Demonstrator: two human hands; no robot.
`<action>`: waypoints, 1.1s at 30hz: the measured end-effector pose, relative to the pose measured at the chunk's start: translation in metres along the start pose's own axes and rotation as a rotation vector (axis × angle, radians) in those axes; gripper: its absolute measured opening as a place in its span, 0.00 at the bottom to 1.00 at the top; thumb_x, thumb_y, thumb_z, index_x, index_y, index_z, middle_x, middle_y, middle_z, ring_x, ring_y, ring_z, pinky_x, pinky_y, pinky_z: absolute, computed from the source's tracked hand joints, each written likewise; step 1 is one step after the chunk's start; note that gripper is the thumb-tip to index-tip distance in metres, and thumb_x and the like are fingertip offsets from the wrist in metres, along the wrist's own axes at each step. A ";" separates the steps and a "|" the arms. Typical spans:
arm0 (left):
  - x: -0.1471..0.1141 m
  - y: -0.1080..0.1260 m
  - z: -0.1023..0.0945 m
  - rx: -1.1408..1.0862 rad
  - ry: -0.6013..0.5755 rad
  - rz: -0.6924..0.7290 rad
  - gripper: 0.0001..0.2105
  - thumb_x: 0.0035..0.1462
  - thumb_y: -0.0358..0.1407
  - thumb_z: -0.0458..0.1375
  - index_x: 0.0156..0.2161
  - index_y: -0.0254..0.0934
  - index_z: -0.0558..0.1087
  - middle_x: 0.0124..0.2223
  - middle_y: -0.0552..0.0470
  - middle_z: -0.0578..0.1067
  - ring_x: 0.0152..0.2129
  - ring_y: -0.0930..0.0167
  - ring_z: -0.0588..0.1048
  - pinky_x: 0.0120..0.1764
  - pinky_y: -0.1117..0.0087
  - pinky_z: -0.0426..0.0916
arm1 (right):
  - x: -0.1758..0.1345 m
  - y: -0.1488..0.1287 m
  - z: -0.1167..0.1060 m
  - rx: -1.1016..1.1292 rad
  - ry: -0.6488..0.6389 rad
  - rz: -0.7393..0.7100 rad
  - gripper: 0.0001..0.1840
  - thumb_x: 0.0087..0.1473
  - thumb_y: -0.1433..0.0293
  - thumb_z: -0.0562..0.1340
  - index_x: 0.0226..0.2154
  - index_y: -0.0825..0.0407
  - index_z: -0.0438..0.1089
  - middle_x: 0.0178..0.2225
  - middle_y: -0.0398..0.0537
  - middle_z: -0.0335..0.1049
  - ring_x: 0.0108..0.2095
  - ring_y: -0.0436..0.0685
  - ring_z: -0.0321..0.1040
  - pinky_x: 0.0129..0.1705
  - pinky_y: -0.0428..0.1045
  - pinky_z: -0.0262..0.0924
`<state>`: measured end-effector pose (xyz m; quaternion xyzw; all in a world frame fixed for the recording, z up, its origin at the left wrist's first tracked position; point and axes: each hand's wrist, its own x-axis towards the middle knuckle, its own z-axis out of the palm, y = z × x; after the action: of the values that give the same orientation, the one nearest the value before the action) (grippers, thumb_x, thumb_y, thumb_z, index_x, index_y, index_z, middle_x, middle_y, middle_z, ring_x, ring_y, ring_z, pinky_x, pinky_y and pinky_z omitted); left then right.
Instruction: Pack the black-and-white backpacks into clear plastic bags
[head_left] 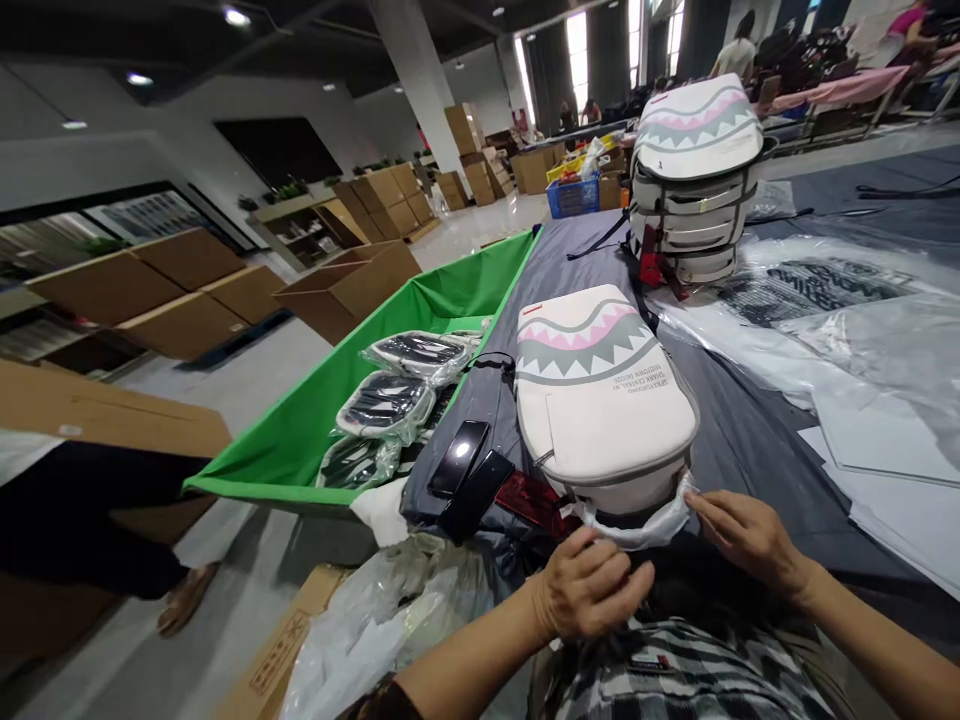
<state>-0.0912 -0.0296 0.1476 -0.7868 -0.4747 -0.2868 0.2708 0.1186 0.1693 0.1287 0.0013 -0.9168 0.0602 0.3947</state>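
A white backpack with a pink and grey shark-teeth print lies on the dark table cover in front of me, its near end toward my body. Along that end runs a band of thin white plastic film. My right hand pinches the film at its right side. My left hand is closed at the film's left side, its fingertips partly hidden. Left of the backpack lie a dark red strap-like piece, a black phone-like object and another flat black item.
A stack of similar backpacks stands farther back. Clear plastic bags and white sheets cover the right side. A green-walled bin with wrapped bags adjoins the table on the left. Someone's leg shows at far left.
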 end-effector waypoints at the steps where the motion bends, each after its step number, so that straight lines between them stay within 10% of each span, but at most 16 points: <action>1: 0.012 0.000 0.001 -0.032 -0.089 -0.104 0.10 0.65 0.32 0.56 0.50 0.34 0.72 0.35 0.50 0.77 0.35 0.70 0.76 0.43 0.67 0.71 | -0.002 -0.004 0.004 0.067 0.052 0.147 0.13 0.62 0.77 0.56 0.48 0.50 0.68 0.34 0.47 0.75 0.30 0.50 0.72 0.33 0.45 0.69; 5: 0.060 -0.007 0.011 -0.223 -0.787 -0.542 0.15 0.70 0.42 0.50 0.42 0.34 0.74 0.36 0.44 0.80 0.33 0.64 0.79 0.34 0.67 0.71 | 0.010 -0.010 0.011 0.401 0.111 0.879 0.14 0.61 0.55 0.59 0.37 0.49 0.67 0.30 0.46 0.71 0.25 0.52 0.69 0.23 0.46 0.67; 8: 0.078 -0.009 0.012 -0.335 -1.054 -0.627 0.20 0.72 0.44 0.46 0.43 0.34 0.76 0.37 0.43 0.81 0.36 0.61 0.80 0.35 0.67 0.68 | 0.026 -0.009 0.010 0.615 -0.034 1.063 0.27 0.52 0.42 0.61 0.29 0.50 0.67 0.25 0.43 0.66 0.23 0.52 0.64 0.19 0.46 0.62; 19: 0.073 0.010 0.033 -0.108 -0.954 -0.773 0.16 0.65 0.49 0.57 0.41 0.40 0.79 0.35 0.46 0.82 0.34 0.60 0.81 0.30 0.69 0.62 | 0.028 -0.019 0.060 0.602 0.355 1.311 0.33 0.54 0.35 0.52 0.27 0.48 0.60 0.19 0.38 0.57 0.19 0.50 0.55 0.19 0.46 0.57; 24: 0.058 0.010 0.057 -0.021 -0.696 -0.638 0.14 0.61 0.46 0.63 0.32 0.38 0.77 0.25 0.50 0.79 0.23 0.65 0.79 0.22 0.70 0.52 | 0.021 -0.004 0.044 0.452 0.327 1.185 0.29 0.54 0.39 0.56 0.29 0.48 0.65 0.21 0.42 0.64 0.21 0.55 0.62 0.22 0.50 0.60; 30: 0.035 0.004 0.068 0.007 -0.358 -0.305 0.13 0.65 0.38 0.60 0.29 0.36 0.74 0.24 0.52 0.76 0.23 0.71 0.75 0.27 0.68 0.61 | 0.035 -0.004 0.006 0.089 -0.181 0.054 0.13 0.68 0.65 0.52 0.47 0.51 0.70 0.36 0.49 0.76 0.37 0.55 0.71 0.49 0.54 0.63; 33: 0.014 -0.016 0.049 0.079 -0.225 -0.170 0.09 0.67 0.39 0.58 0.41 0.36 0.76 0.31 0.52 0.78 0.31 0.70 0.75 0.38 0.66 0.64 | 0.043 0.003 0.006 -0.011 -0.289 -0.092 0.15 0.69 0.63 0.53 0.41 0.53 0.72 0.28 0.46 0.73 0.30 0.55 0.66 0.42 0.53 0.60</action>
<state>-0.0911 0.0195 0.1260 -0.7597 -0.5778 -0.2001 0.2213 0.0844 0.1737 0.1549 0.0495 -0.9634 0.0361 0.2610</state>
